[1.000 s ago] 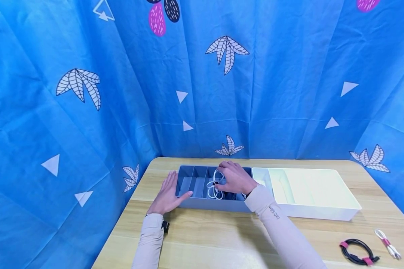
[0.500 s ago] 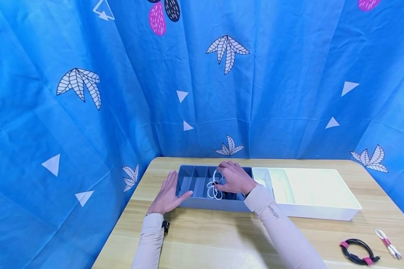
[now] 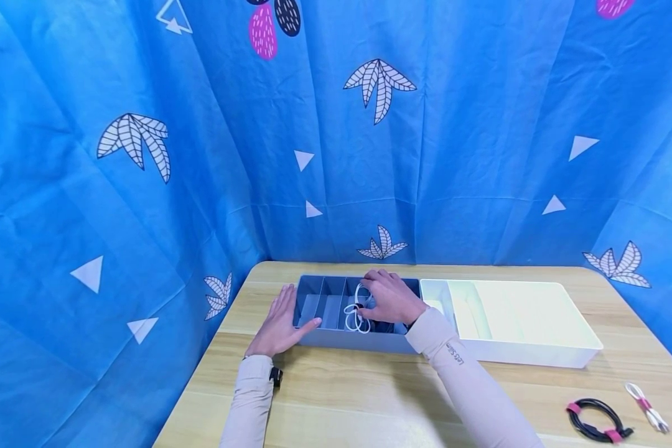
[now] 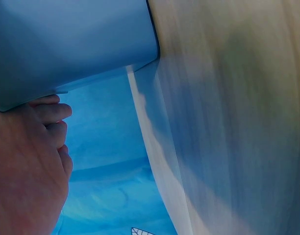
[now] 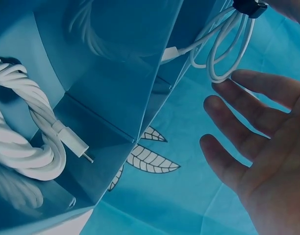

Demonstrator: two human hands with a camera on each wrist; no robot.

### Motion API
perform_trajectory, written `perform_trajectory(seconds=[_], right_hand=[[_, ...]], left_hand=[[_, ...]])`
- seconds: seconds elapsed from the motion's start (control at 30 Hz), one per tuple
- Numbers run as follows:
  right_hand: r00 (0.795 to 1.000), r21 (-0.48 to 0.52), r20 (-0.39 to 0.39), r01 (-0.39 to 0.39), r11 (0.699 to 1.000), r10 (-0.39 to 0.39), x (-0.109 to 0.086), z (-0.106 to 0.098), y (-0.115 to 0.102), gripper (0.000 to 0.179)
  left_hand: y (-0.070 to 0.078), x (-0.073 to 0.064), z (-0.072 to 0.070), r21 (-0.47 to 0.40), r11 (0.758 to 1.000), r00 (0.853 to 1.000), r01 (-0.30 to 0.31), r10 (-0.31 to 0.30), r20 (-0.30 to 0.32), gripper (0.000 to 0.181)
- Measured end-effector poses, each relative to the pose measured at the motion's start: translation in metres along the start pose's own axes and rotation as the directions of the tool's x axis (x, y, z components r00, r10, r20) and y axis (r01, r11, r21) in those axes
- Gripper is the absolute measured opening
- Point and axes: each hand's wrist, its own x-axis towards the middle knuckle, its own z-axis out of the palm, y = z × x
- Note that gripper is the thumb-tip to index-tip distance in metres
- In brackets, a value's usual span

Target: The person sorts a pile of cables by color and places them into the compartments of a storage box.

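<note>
In the head view, a grey-blue divided organizer box [image 3: 358, 340] sits towards the back of the table. My right hand [image 3: 393, 297] is over its middle compartments and holds a coiled white cable [image 5: 228, 29] by its loops. A black tie [image 5: 250, 7] binds that coil, and its white plug reaches towards the box wall. Flat against the box's left end lies my left hand [image 3: 280, 323], its thumb along the front rim and its fingers extended. Another white cable [image 5: 42, 166] lies coiled in a compartment in the right wrist view. Dark items under the right hand are partly hidden.
A white divided box [image 3: 532, 356] adjoins the grey-blue one on the right. Near the table's right front lie a black coiled cable [image 3: 607, 409] and a small white cable [image 3: 644, 403], both with pink ties. A blue patterned curtain [image 3: 336, 155] hangs behind the table [image 3: 336, 392].
</note>
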Motion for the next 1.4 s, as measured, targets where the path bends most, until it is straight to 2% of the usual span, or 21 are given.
perform_trajectory(seconds=[0.3,0.57,0.83,1.4], right_hand=[[1.0,0.005,0.003,-0.006,1.0,0.006,0.0007,0.0013,0.0009,0.07],[1.0,0.004,0.008,-0.007,1.0,0.007,0.0006,0.0038,0.0021,0.072],[1.0,0.005,0.024,-0.015,1.0,0.015,0.0012,0.0038,0.0019,0.074],[0.999,-0.005,0.03,-0.02,1.0,0.02,0.003,0.0067,0.0011,0.078]], left_hand=[[0.0008,0.0007,-0.0016,-0.004,1.0,1.0,-0.004,0.004,0.011,0.112],[0.0003,0.0001,0.0001,-0.005,1.0,1.0,-0.011,0.011,-0.009,0.113],[0.0002,0.0006,-0.0001,-0.001,1.0,1.0,-0.005,0.006,0.002,0.113],[0.0016,0.0,-0.0005,-0.018,1.0,1.0,-0.016,0.016,-0.013,0.112]])
